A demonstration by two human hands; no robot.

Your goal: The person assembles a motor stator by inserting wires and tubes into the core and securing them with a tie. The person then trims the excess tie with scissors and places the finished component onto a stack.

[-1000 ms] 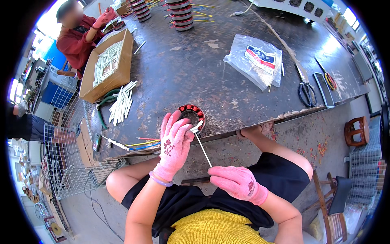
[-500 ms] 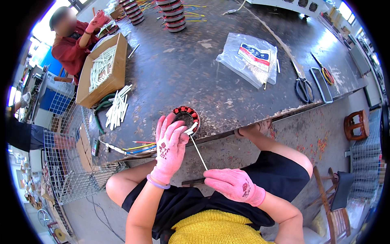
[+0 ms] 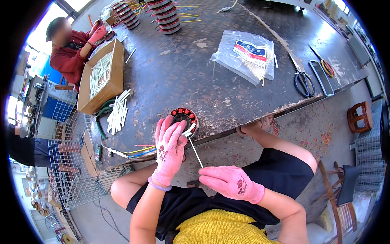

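A round motor stator with red windings lies at the table's near edge. My left hand, in a pink glove, grips its left and near side, fingers bent over the rim and hiding part of it. Beside my left thumb, a short white piece sits at the stator's near right rim. From there a thin white strip, apparently a cable tie, slants down to my right hand. That gloved hand pinches its lower end between thumb and fingers, just off the table edge.
White tubes lie beside a cardboard box of more tubes, near green-handled pliers. Coloured leads extend left of my wrist. Farther off are a plastic bag, scissors, stacked stators and a co-worker.
My right hand has shifted slightly left and up, still pinching the strip. My left hand stays on the stator. The co-worker's hands have come lower, and the whole view has shifted a little.
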